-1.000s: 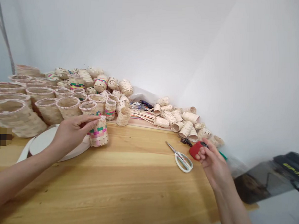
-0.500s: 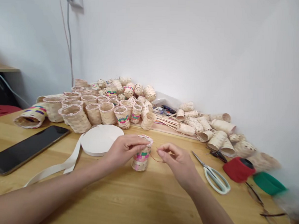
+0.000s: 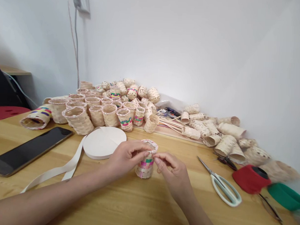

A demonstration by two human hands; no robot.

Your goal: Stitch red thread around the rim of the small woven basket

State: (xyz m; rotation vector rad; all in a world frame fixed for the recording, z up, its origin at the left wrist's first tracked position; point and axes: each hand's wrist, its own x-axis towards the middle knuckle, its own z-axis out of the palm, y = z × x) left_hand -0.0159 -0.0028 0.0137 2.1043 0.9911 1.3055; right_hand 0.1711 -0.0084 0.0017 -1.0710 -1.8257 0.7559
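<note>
Fingers of the left hand (image 3: 125, 158) clamp a small, pale, cylindrical woven basket (image 3: 144, 172) with pink-and-green bands — upright, near a flat white tape coil (image 3: 104, 142) — while the right hand (image 3: 176, 175) touches its side, fingertips' grip unclear.

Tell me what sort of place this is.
Probably a craft workspace, perhaps for basket-making: many woven baskets crowd the wooden table, thin strips lie among them, and scissors lie to the right.
</note>
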